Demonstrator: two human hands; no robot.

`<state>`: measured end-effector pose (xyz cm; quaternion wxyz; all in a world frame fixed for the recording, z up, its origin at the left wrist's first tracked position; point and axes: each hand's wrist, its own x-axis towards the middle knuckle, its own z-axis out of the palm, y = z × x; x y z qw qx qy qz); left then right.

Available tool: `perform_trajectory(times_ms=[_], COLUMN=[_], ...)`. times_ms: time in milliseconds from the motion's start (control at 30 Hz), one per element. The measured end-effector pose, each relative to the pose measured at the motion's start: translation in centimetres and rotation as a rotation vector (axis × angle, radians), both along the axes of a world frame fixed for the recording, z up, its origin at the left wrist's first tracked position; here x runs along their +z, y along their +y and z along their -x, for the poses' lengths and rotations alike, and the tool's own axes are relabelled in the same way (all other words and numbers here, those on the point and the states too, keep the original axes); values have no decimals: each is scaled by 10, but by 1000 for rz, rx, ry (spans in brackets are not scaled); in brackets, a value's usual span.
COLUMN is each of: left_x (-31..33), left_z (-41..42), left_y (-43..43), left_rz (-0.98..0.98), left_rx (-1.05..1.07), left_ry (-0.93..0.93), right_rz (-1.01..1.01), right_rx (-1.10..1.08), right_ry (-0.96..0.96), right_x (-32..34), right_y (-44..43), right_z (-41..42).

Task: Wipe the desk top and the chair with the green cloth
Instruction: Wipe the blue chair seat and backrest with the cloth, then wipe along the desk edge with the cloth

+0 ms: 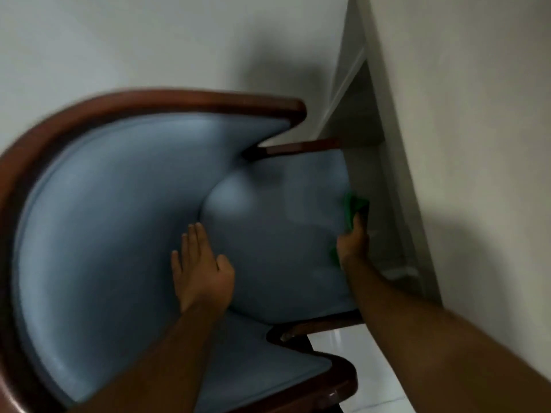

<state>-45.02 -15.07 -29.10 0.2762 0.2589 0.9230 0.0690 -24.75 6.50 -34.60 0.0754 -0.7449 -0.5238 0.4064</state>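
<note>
Green cloth [354, 204], clenched in the right hand [353, 242], wipes the blue padded chair [268, 248]; left hand [199, 272] lies flat, released. Next, probably rub the seat's front edge.

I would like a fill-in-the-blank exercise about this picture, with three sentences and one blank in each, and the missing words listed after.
1. The right hand holds a crumpled cloth whose colour is ____.
2. The left hand lies open and flat on the padded ____ upholstery of the round-backed chair.
3. The curved frame around the chair's backrest is made of dark polished ____.

Missing words: green; blue; wood
</note>
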Motion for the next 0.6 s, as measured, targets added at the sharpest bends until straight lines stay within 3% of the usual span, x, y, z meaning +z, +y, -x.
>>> perform_trajectory(times_ms=[100,333,467,600], left_x=[43,173,240,294], left_z=[-6,-30,-52,-79], left_y=[-4,28,40,57], left_rz=[-38,-130,-216,-362], left_rx=[-50,-224,-373,-549], left_ry=[9,-35,-72,-15], right_rz=[51,222,313,317], right_rx=[-205,-461,-591,-700], right_ry=[179,594,882,1024], right_x=[33,203,293,363], right_y=[-25,-49,-62,-69], right_z=[-2,16,-4,-49])
